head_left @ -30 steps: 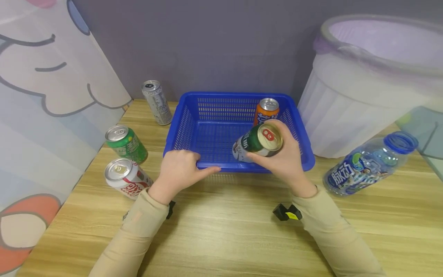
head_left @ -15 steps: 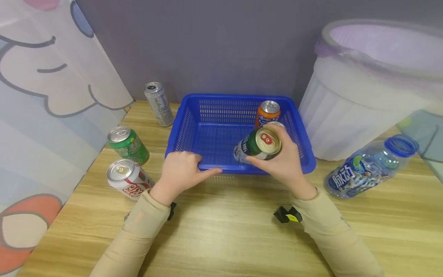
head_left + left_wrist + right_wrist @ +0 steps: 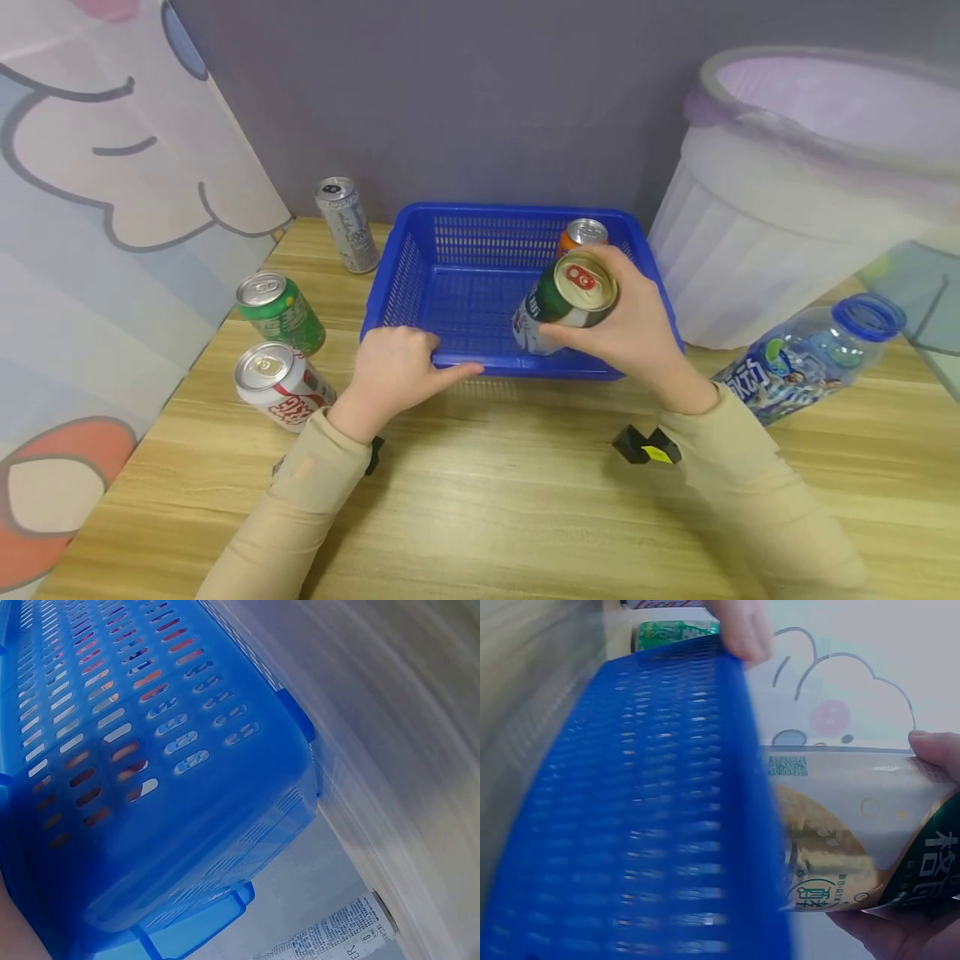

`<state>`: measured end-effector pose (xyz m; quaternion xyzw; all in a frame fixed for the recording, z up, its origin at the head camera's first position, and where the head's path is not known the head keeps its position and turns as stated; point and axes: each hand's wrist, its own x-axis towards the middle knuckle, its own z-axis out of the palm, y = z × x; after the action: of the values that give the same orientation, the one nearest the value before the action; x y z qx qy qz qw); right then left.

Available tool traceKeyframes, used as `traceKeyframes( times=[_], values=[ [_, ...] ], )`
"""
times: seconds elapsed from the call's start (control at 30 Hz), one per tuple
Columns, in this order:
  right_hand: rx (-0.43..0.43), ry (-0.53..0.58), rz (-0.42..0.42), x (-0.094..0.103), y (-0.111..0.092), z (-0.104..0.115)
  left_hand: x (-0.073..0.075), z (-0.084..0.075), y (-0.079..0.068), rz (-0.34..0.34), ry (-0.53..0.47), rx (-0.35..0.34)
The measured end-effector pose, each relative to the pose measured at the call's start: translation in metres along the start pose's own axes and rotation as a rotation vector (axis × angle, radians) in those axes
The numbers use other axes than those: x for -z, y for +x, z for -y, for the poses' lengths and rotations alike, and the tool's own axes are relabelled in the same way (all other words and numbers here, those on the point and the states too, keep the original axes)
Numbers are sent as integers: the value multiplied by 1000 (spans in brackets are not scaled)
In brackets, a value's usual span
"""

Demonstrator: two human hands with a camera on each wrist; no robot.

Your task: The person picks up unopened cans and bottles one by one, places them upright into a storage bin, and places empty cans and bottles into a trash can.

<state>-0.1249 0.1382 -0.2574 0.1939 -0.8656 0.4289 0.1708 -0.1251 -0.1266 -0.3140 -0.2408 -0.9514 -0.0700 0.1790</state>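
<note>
Fingers [image 3: 617,260] grip one can [image 3: 557,302] (right hand [image 3: 636,321]), one basket [image 3: 472,304] (left hand [image 3: 392,367]); three cans [image 3: 283,315] outside.

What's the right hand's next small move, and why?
Probably raise the right hand straight up a little: the lower end of the held can is behind the blue basket's front rim, so a sideways move might knock it. The left hand grips that rim, which should steady it.

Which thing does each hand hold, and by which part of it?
The right hand holds the green-and-white can around its upper sides; the left hand grips the blue basket by its near rim.
</note>
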Motion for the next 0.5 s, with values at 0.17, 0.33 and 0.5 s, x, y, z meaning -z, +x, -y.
traceKeyframes(
  times=[0.17,0.33,0.5],
  values=[
    [15,-23,42,8,11,12,0,1,-1,-12,-4,5],
    [11,-4,82,11,19,18,-2,1,-2,-26,-10,-6],
    [14,-12,117,14,27,23,-3,1,-1,-47,-13,-16]
  ],
)
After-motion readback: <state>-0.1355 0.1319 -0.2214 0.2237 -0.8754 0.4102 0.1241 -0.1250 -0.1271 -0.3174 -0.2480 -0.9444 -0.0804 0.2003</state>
